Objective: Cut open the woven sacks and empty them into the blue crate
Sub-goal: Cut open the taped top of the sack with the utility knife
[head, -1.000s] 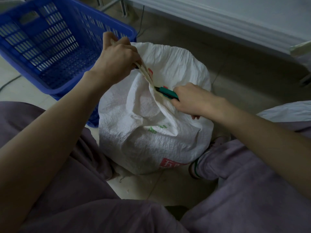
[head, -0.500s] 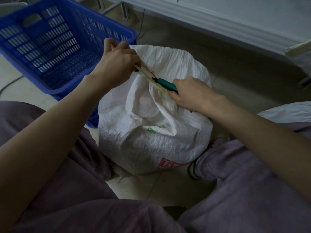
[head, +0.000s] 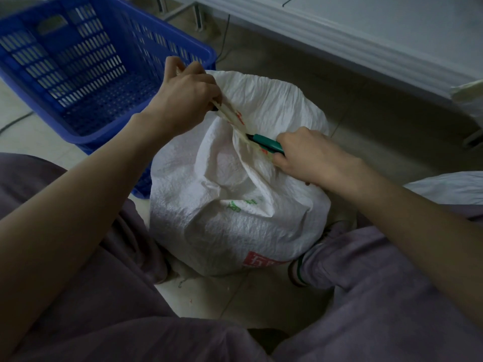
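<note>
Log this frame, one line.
step: cutting sack | left hand: grips top edge | right hand: holds green cutter at edge | blue crate: looks empty

sack (head: 224, 205): white woven plastic cloth, matt, crinkled, fine weave grain, red and green print
blue crate (head: 78, 82): moulded plastic, slotted walls and perforated floor, slight sheen
knife handle (head: 266, 142): teal plastic, smooth, black tip
trousers (head: 392, 296): soft matt cloth, greyish purple, faintly fuzzy
floor (head: 379, 121): smooth pale tiles, dull, thin joint lines
shoe (head: 308, 262): pale fabric, green-striped sole edge
</note>
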Available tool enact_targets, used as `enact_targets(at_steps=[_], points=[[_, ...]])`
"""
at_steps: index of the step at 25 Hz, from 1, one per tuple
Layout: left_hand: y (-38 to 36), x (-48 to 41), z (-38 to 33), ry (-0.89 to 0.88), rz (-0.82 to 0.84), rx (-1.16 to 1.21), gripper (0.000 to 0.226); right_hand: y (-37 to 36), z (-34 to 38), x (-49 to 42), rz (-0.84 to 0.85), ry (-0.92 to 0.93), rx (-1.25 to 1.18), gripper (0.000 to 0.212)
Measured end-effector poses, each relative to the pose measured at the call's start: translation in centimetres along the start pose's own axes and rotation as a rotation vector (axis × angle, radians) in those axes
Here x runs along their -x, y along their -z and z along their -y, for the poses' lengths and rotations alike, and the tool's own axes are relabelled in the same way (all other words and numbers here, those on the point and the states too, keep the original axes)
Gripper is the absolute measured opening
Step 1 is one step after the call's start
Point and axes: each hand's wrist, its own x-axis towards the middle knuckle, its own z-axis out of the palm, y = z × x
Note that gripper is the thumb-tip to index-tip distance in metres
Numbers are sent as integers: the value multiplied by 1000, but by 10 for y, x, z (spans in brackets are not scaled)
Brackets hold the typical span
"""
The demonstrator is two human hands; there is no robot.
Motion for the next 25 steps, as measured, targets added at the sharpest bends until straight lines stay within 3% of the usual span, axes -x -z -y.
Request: enact_targets(at_steps=[5, 9, 15, 22, 25], points=[[0, -1, 3, 32, 12, 0, 17, -3, 4, 2, -23, -17, -2, 31], [-7, 3, -4, -48, 33, -23, 11, -17, 9, 6, 24, -25, 63, 33], [-10, 8, 3, 18, 25, -25, 13, -15, 1, 1, 45, -61, 71, 31], [-7, 9, 13, 171, 61, -13, 18, 10, -26, 7, -42, 13, -229, 20], [-8, 7, 13, 246, 81, 84, 36, 20, -28, 9, -127, -37, -344, 22]])
